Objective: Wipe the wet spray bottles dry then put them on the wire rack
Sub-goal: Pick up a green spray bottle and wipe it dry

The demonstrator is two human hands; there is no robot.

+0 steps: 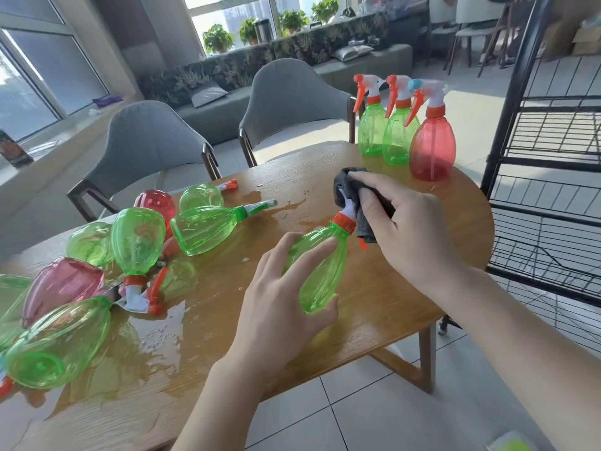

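My left hand (286,297) grips a green spray bottle (320,271) by its body, tilted over the wooden table (390,288). My right hand (406,222) holds a dark grey cloth (351,193) wrapped round the bottle's white spray head. Three bottles stand upright at the table's far right: two green (372,131) (398,138) and one red (432,148). Several wet green and red bottles (136,239) lie in a heap on the left. The black wire rack (553,151) stands to the right of the table.
Puddles of water (156,333) spread over the table's left and middle. Two grey chairs (153,138) stand behind the table. A sofa and potted plants line the windows at the back. Tiled floor lies below the table's near edge.
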